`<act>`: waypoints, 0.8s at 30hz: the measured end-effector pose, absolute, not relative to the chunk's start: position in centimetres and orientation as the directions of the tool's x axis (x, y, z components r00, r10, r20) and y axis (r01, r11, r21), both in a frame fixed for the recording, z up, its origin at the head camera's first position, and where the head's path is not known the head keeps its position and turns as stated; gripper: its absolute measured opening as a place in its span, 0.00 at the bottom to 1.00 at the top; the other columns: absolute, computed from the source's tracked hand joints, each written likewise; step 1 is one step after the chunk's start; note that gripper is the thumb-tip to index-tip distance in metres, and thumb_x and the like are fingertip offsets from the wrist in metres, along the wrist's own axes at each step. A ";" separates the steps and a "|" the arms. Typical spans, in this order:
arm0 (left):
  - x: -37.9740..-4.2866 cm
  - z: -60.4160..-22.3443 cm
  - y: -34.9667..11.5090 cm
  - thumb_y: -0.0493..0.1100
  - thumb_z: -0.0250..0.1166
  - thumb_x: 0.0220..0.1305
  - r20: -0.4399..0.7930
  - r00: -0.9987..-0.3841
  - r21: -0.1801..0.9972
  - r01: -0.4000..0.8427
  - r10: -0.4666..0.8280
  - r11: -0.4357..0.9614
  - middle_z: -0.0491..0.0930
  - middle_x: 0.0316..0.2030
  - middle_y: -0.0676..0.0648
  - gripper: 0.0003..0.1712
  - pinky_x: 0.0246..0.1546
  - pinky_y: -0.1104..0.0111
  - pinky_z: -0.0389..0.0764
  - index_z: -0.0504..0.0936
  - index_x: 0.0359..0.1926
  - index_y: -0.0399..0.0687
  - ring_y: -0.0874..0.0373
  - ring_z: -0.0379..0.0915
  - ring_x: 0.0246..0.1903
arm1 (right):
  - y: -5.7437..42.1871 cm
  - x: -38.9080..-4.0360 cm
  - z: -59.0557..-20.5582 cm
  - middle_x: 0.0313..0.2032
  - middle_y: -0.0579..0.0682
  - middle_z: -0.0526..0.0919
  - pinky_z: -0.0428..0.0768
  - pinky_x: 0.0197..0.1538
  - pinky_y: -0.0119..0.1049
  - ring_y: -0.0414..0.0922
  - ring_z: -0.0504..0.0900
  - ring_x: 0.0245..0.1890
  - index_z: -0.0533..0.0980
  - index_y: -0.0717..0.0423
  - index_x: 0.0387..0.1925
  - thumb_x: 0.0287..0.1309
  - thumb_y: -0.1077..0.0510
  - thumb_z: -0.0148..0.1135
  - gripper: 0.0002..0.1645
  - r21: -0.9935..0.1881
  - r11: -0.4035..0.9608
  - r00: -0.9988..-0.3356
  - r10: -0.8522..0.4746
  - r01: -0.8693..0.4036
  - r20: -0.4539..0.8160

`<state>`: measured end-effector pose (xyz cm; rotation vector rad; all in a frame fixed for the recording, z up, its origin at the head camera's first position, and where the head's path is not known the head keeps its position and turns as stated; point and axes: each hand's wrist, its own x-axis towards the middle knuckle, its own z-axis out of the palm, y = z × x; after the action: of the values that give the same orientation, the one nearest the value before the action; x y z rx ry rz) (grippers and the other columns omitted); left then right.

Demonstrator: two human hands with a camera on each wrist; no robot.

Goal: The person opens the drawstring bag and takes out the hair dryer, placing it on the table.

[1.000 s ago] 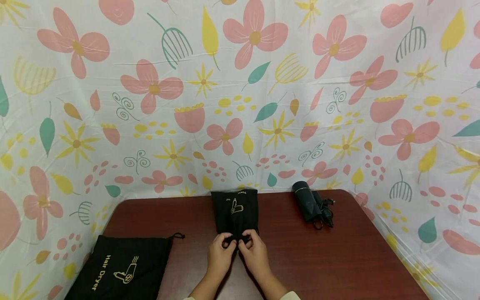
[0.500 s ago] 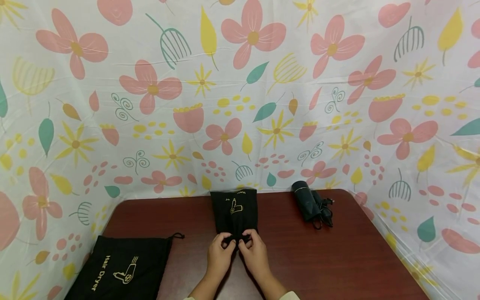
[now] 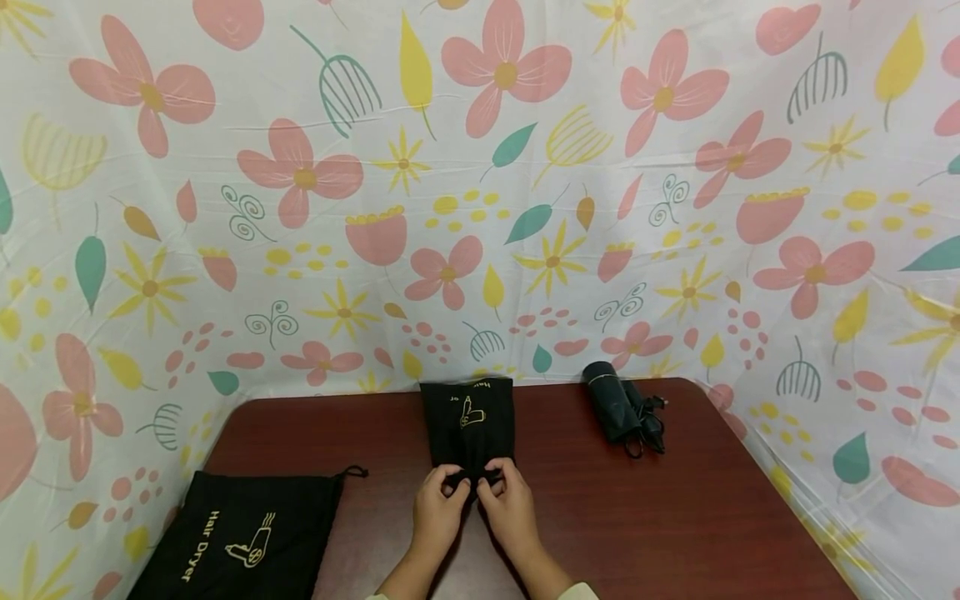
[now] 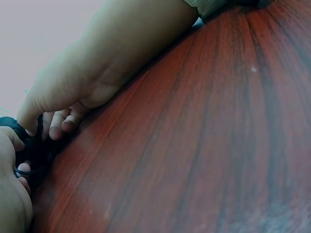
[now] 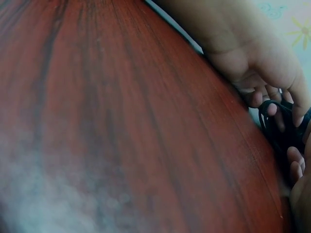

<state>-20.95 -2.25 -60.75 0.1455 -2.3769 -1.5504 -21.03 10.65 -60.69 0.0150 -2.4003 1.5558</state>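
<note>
A small black drawstring pouch (image 3: 483, 437) lies at the table's back edge, its gold lettering and hair dryer drawing partly folded out of sight. Its gathered near end is pinched from the left by my left hand (image 3: 438, 510) and from the right by my right hand (image 3: 508, 507), thumbs and forefingers nearly meeting. In the right wrist view, black cord (image 5: 263, 114) loops out by the fingers of the left hand (image 5: 277, 60). The left wrist view has the right hand (image 4: 73, 87) beyond the bunched dark cloth. Fingers hide much of the gathered end.
A larger black drawstring bag (image 3: 251, 533) printed "Hair Dryer" lies flat at the left. At the back right rests a dark folded hair dryer (image 3: 617, 404) with its cord bundled. The brown table (image 3: 660, 517) meets a flower-printed curtain (image 3: 450, 208) behind.
</note>
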 end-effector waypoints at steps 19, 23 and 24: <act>-20.9 -60.6 -2.4 0.40 0.71 0.58 0.165 -0.956 0.924 0.065 -0.241 0.376 0.79 0.32 0.55 0.08 0.28 0.75 0.71 0.85 0.39 0.53 0.69 0.68 0.27 | 10.8 -21.1 -60.7 0.29 0.46 0.76 0.76 0.24 0.27 0.33 0.74 0.18 0.75 0.50 0.43 0.58 0.65 0.66 0.13 -0.909 0.391 -0.964 0.152 -0.142 0.216; -20.9 -60.6 -2.4 0.40 0.71 0.59 0.160 -0.957 0.926 0.061 -0.243 0.372 0.78 0.32 0.54 0.07 0.28 0.75 0.71 0.84 0.40 0.53 0.69 0.68 0.27 | 10.8 -21.1 -60.7 0.29 0.47 0.76 0.76 0.23 0.27 0.33 0.74 0.18 0.75 0.50 0.43 0.58 0.66 0.66 0.13 -0.912 0.384 -0.964 0.154 -0.145 0.218; -20.9 -60.6 -2.4 0.40 0.71 0.59 0.164 -0.956 0.927 0.065 -0.242 0.370 0.79 0.33 0.54 0.07 0.27 0.75 0.71 0.84 0.40 0.52 0.69 0.68 0.26 | 10.8 -21.1 -60.7 0.29 0.47 0.76 0.76 0.23 0.28 0.33 0.74 0.18 0.75 0.50 0.43 0.58 0.66 0.66 0.13 -0.912 0.382 -0.963 0.155 -0.147 0.220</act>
<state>-20.86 -2.39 -60.59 0.1564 -2.3617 -1.6159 -21.06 10.78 -60.72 -0.0069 -2.3750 1.6096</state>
